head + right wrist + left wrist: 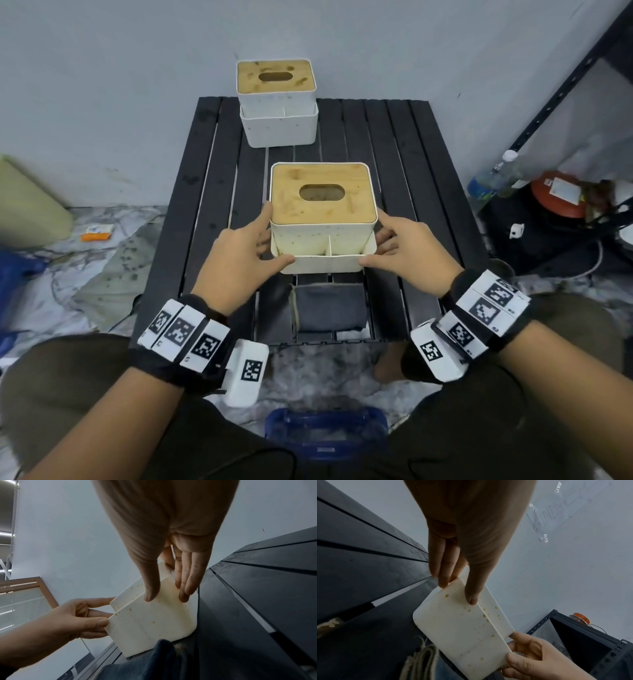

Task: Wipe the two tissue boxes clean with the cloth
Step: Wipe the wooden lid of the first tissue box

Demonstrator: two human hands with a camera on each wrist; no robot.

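Head view: near tissue box [322, 219] sits mid-table [212, 192], my left hand [236, 253] and right hand [407, 253] clamped on its two short sides, thumbs on the front tray lip. Long axis runs left to right; the slot in the wooden lid faces up, the divided tray faces me. Far tissue box [276, 102] stands at the back edge, same heading, well apart. Folded cloth [329, 308] lies just in front of the near box, in neither hand.

Left wrist view: left fingers [443, 566] flat along the side wall, thumb on the tray lip, so gripping the box. Yellow specks over the white plastic.

Right wrist view: right fingers [187, 577] pressed on the opposite wall, thumb on the front seam, gripping likewise. Cloth's dark fold sits at the bottom edge.

Risks, my judgement: the lid looks merely seated and could slip if I tilt the box; squeezing only the outer tray might pull it away from the inner body. Table slats could catch a corner if I drag it. Dragging it toward me would ride it onto the cloth
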